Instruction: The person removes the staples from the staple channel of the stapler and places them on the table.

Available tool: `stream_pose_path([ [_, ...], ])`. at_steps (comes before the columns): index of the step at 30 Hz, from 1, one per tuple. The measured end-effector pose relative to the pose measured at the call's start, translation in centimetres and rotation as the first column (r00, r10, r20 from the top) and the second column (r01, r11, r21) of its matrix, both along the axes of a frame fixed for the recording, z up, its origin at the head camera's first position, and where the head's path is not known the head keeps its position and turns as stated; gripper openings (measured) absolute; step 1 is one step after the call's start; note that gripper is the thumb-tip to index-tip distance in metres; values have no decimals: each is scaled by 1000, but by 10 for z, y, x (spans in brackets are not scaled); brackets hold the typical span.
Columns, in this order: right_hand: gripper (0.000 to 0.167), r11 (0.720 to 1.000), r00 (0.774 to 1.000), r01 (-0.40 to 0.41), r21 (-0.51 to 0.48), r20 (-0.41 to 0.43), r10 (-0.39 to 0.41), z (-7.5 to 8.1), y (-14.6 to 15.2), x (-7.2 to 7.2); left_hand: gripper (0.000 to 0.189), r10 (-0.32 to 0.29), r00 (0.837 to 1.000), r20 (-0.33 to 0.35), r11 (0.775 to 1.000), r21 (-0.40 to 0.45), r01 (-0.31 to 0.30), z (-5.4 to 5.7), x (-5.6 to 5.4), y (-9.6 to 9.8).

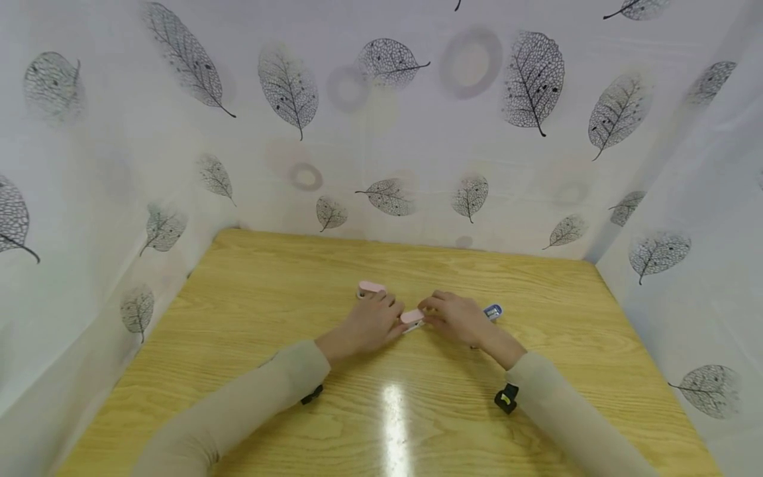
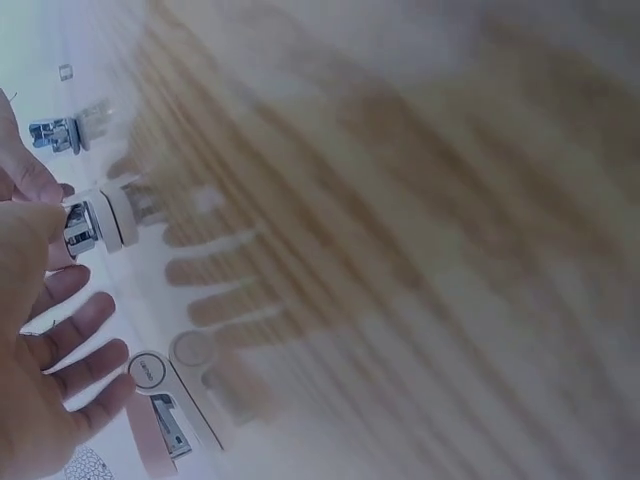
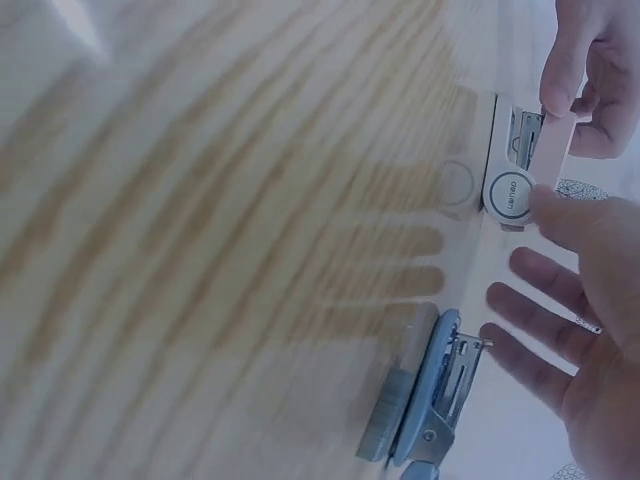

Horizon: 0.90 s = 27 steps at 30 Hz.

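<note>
A pink-and-white stapler lies on the table between the two hands, its round pivot end toward the right hand. My left hand pinches the far end of its pink top with thumb and forefinger. At the pivot end, my right hand grips it with the thumb, the other fingers spread apart. A second pink-and-white stapler sits by the left hand's outer fingers. Beside the right hand is a blue stapler, partly hidden by that hand in the head view.
The wood-grain table has a shiny surface that mirrors hands and staplers. A pale curtain printed with dark leaves closes in the back and both sides. A dark wrist strap hangs below the right sleeve.
</note>
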State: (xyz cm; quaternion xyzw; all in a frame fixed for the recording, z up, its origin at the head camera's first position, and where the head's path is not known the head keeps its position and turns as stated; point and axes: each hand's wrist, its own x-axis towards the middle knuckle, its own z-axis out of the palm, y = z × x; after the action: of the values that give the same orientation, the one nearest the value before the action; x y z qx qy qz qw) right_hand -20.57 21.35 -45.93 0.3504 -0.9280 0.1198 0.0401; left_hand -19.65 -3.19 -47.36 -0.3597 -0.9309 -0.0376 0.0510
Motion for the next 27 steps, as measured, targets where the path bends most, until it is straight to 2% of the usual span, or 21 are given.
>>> stream_pose_path([
  [4, 31, 998, 1000, 5, -66, 16, -4, -4, 0, 1, 41, 36, 998, 44, 996, 79, -39, -5, 5, -2],
  [7, 31, 991, 999, 1, -134, 34, 4, -8, 0, 1, 41, 65, 994, 90, 985, 154, -78, -7, 10, -4],
  [10, 30, 978, 998, -15, -209, 53, 27, -11, -1, 0, 39, 86, 987, 137, 969, 220, -115, -8, 14, -3],
  [13, 31, 958, 993, -27, -287, 102, 59, -11, -5, -2, 37, 102, 983, 155, 956, 258, -140, -13, 14, -1],
  [17, 33, 941, 981, -27, -337, 171, 90, -13, -9, -5, 35, 135, 976, 170, 944, 277, -178, -19, 13, 2],
  [27, 33, 943, 949, 10, -333, 299, 95, -16, -12, -12, 35, 196, 961, 193, 929, 277, -245, -22, 11, 8],
])
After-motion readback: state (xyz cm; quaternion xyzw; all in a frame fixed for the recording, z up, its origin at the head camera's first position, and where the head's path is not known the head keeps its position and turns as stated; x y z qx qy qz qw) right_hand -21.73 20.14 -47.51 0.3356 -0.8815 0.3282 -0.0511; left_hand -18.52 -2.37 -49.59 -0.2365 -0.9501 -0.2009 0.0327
